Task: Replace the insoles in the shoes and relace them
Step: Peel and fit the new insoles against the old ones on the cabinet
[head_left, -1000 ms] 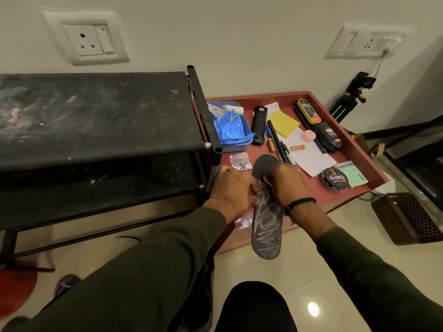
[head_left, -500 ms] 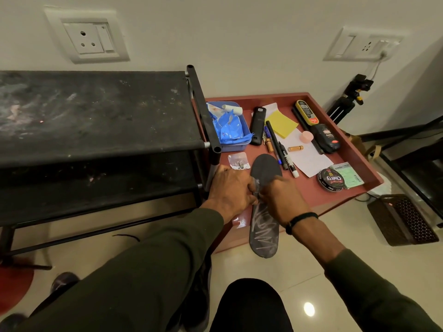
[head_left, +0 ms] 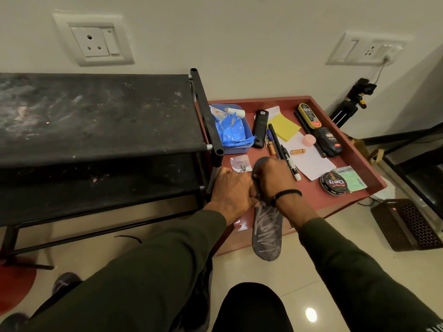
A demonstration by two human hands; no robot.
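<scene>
Insole on tray front edge, overhanging; rack left of tray; polish tin right of insole.

1. A plain off-white wall runs across the far side.
2. A white socket sits on it at far left, and a second plate at far right has a plug with a thin cord hanging down.
3. A black rack, its top scuffed and dusty, stands at left against the wall, with a lower shelf beneath.
4. A low red table with a raised rim stands just right of the rack.
5. A black tripod leans in the far right corner.
6. The floor is glossy pale tile, showing one bright light reflection.
7. A dark perforated basket lies on the floor at right.
</scene>
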